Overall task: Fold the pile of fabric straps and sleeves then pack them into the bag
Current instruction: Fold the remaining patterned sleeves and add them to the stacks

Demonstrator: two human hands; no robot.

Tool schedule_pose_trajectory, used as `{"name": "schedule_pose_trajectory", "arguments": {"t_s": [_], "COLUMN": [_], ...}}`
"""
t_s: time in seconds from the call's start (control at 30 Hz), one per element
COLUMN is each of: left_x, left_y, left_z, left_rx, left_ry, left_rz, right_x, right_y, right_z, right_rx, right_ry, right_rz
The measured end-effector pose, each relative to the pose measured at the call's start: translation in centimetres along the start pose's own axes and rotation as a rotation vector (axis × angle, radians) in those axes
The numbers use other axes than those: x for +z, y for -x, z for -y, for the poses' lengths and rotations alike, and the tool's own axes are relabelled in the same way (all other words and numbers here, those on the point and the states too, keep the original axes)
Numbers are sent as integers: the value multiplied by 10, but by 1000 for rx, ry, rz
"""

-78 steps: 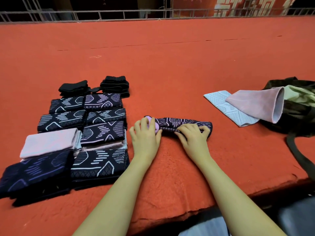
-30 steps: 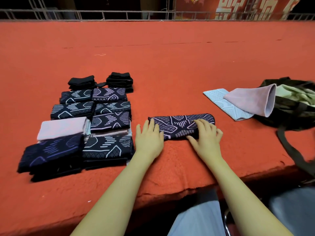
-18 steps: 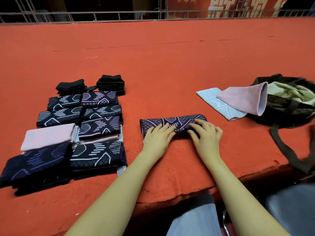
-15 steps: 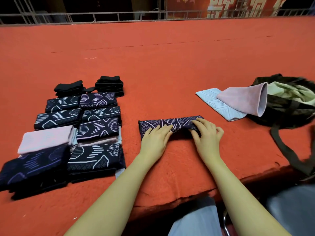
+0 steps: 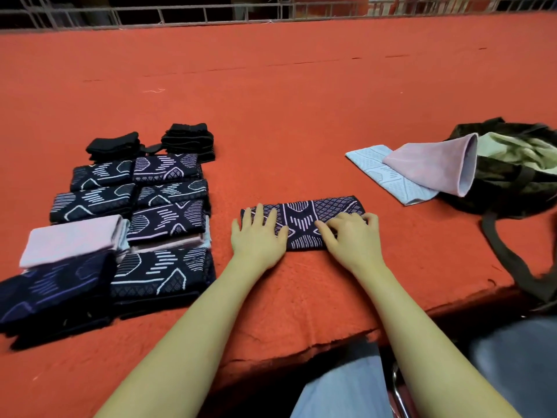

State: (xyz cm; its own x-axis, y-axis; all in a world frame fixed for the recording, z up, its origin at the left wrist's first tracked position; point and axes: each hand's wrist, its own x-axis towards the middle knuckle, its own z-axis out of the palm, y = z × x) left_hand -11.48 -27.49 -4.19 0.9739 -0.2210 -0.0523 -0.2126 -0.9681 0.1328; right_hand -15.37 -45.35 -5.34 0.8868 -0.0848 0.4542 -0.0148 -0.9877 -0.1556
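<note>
A dark patterned sleeve (image 5: 304, 220) lies flat and lengthwise on the red surface in front of me. My left hand (image 5: 257, 235) presses its left end with straight fingers. My right hand (image 5: 351, 235) rests on its right half, fingers slightly bent on the fabric. Folded patterned sleeves (image 5: 162, 218) are laid in rows at the left, with a folded pink one (image 5: 72, 238) among them and black folded straps (image 5: 187, 140) behind. At the right lies a dark green bag (image 5: 512, 182), a pink sleeve (image 5: 434, 164) and a light blue one (image 5: 382, 173) spilling from its mouth.
The red felt surface (image 5: 286, 95) stretches far back to a metal railing (image 5: 211, 13). Its front edge (image 5: 301, 345) runs just above my knees. The bag's strap (image 5: 509, 263) trails over the edge at the right.
The sleeve was unrolled from a narrow bundle into a wider flat band. My left hand slid onto its left end and both hands flattened it.
</note>
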Motion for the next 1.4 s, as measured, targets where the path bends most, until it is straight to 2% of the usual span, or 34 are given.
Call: {"name": "schedule_pose_trajectory", "arguments": {"t_s": [0.07, 0.17, 0.37, 0.47, 0.53, 0.67, 0.83, 0.87, 0.9, 1.03, 1.13, 1.2, 1.33, 1.4], "left_x": [-1, -4, -24, -37, -44, -46, -43, -43, -44, -41, -36, -33, -30, -27], "left_y": [0, -3, -25, -35, -41, -44, -37, -36, -37, -46, -54, -54, -42, -38], "left_z": [1, 2, 13, 26, 34, 43, 48, 48, 47, 46, 44, 38, 22, 28], "left_rx": [-22, -30, 7, 42, 78, 85, 128, 135, 137, 160, 141, 95, 120, 158], "left_ry": [-8, -29, -151, -254, -278, -204, 373, 423, 408, 46, -124, -133, -83, -126], "left_rz": [74, 81, -94, -128, -141, -148, -271, -306, -332, -489, -594, -544, -388, -349], "right_x": [3, 9, 20, 31, 38, 40, 40, 40, 40, 44, 50, 55, 59, 55], "right_y": [-3, -13, -46, -52, -50, -47, -45, -46, -47, -55, -65, -70, -76, -73], "right_z": [7, 22, 46, 48, 47, 46, 48, 48, 49, 54, 57, 57, 57, 57], "right_rx": [14, 7, 16, -9, -37, -27, 59, 74, 86, 104, 124, 148, 155, 78], "right_ry": [-29, -90, -218, -141, -95, -155, -223, -220, -210, -150, -90, -68, -94, -177], "right_rz": [-14, 34, 156, 281, 302, 156, 33, 24, 15, -33, -68, -60, -81, -140]}}
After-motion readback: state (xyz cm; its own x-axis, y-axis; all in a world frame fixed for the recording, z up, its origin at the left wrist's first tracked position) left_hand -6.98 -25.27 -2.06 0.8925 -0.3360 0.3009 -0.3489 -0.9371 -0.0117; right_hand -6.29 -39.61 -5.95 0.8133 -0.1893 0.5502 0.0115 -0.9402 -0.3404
